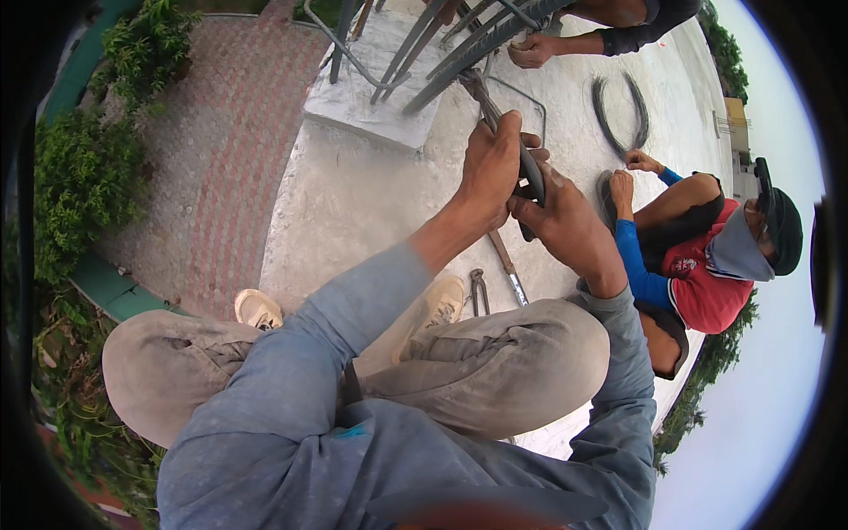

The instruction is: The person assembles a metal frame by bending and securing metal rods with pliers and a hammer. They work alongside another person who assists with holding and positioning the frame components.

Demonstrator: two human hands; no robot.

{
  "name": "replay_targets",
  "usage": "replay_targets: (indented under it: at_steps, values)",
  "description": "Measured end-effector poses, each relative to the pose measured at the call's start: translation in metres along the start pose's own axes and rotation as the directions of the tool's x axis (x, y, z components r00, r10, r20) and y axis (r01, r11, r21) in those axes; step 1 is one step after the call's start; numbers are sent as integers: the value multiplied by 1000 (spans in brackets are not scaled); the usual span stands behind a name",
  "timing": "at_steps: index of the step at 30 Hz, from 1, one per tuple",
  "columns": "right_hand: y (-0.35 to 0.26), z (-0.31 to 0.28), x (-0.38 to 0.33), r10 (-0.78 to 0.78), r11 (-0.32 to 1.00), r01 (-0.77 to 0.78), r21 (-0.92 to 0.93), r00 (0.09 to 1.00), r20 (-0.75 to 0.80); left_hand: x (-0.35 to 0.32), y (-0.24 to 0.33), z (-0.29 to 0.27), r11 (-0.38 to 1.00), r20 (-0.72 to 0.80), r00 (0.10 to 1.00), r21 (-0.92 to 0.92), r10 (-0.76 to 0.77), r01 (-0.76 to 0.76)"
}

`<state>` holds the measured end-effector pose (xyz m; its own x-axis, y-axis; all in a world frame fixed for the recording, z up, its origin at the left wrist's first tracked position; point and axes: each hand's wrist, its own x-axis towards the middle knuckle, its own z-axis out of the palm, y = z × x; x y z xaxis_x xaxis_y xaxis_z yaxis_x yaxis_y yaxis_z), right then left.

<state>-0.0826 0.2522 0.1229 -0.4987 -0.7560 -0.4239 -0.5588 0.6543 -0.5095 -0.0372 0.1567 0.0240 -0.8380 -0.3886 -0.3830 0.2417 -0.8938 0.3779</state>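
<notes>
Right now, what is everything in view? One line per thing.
rebar bars: several, dark grey, rising from the block at top
concrete block: one, pale grey, top centre
wire coil: one, dark, on the slab at upper right
pincers: one, dark metal, on the slab by the shoe
seated co-worker: one, red and blue top, right
second co-worker's hand: one, on the bars, top
shoes: two, beige, below centre
left hand: grip shut on a dark tool
right hand: grip shut on the same tool

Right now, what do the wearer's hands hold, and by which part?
Both hands grip one long dark tool: the left hand around the middle of its shaft, the right hand on its lower end. What kind of tool cannot be told.
</notes>
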Motion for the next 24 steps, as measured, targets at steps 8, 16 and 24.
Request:
replay_targets:
  at_steps: [8, 16, 24]
  values:
    - [14, 5, 10, 45, 982, -66, 178, 992, 118, 16, 4, 5, 998, -139, 988, -14, -60, 58]
    - [41, -20, 17, 14, 995, -34, 92, 979, 205, 29, -25, 31, 984, -315, 941, -87, 121, -155]
    - [61, -38, 28, -84, 992, 104, -65, 964, 251, 43, -46, 47, 953, -409, 872, -22, 268, -303]
